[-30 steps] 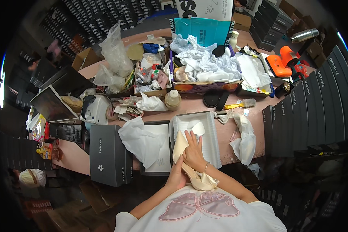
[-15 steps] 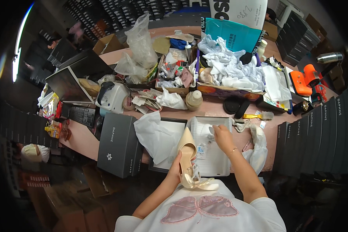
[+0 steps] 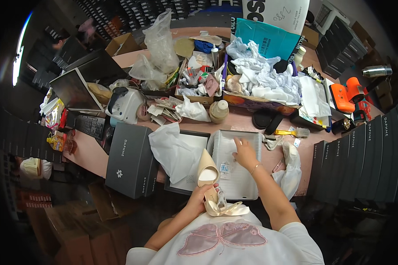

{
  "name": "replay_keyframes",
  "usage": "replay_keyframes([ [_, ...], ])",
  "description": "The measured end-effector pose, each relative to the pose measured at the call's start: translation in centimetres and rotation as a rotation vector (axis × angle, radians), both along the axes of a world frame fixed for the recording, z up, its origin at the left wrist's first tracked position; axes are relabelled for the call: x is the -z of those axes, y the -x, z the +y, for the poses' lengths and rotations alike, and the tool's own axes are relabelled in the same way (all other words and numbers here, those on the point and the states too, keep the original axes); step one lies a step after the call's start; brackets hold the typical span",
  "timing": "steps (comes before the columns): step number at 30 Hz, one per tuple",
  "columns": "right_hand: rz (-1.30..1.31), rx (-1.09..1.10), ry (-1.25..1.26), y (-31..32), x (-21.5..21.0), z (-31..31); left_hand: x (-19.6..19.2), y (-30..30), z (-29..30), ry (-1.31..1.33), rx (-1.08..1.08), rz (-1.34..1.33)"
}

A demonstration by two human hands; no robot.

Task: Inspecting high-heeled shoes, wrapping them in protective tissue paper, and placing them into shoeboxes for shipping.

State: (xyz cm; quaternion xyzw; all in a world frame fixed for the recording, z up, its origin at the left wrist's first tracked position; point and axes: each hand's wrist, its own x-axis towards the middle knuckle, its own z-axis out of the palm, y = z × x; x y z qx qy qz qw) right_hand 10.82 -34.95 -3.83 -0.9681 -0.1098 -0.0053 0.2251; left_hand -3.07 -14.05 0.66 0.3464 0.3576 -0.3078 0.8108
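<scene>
Fingers (image 3: 206, 188) of the left hand (image 3: 199, 199) grip a glossy cream pointed-toe shoe (image 3: 205, 163). Right hand (image 3: 246, 154), fingers spread, is over an open white-lined rectangular box (image 3: 243, 186).

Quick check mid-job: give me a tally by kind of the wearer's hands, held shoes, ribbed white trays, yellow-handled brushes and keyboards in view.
Hands: 2 (left hand, right hand)
Held shoe: 1
Ribbed tray: 1
Brush: 1
Keyboard: 1
Total: 6
</scene>
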Motion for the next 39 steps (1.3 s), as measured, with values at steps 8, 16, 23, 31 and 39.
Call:
replay_keyframes([
  [8,0.056,-0.023,-0.455,-0.2,-1.1,0.8,-0.8,-0.6,0.2,0.028,-0.126,0.123],
  [16,0.100,-0.243,-0.220,5.2,-3.4,6.1,0.5,0.2,-2.9,-0.010,-0.098,-0.161],
  [23,0.253,-0.051,0.439,0.4,4.7,-2.3,-1.0,-0.5,-1.7,0.030,-0.079,0.093],
  [31,0.240,-0.355,-0.347,5.9,-7.7,3.2,-0.6,-0.7,-1.1,0.109,-0.190,0.052],
  [39,-0.010,-0.388,-0.417,9.0,-5.1,4.6,0.0,-0.4,-0.9,0.140,-0.057,-0.029],
])
